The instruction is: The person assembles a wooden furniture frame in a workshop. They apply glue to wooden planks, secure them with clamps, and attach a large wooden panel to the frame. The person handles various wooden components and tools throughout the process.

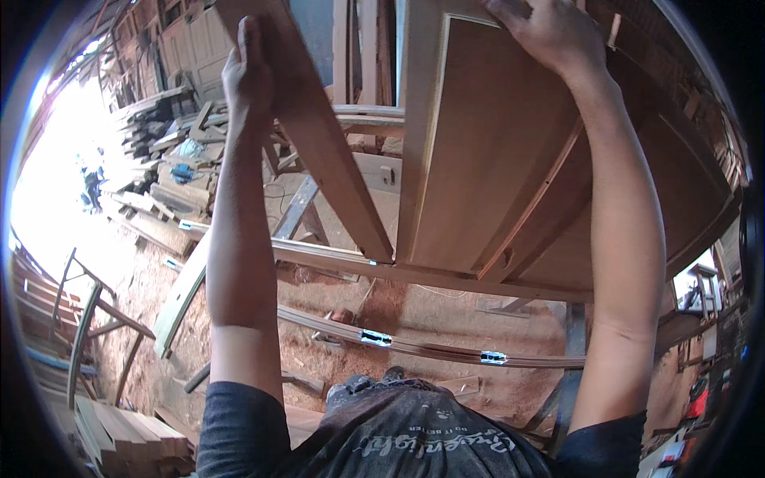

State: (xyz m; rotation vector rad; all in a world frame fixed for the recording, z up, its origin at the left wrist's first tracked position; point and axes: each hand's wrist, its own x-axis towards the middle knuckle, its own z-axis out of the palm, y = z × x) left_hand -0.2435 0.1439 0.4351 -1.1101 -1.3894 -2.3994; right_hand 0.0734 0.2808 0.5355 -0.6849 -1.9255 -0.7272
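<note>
My left hand (249,80) is closed round the upper part of a long, flat wooden board (323,143). The board slants down to the right, and its lower end meets the near left corner of a panelled wooden door (470,143). A gap between the two widens toward the far side. At the door's far end, my right hand (558,36) grips the woodwork; the picture's upper edge cuts off part of its fingers. The door's near edge lies along a wooden support rail (327,256).
A second rail (430,349) crosses nearer my body. Sawhorse legs (299,207) stand below the board. Offcuts (171,199) are heaped at left, with a metal-legged stand (100,319) and stacked planks (131,430) nearer. A pale strip of wood (182,299) leans beside my left forearm.
</note>
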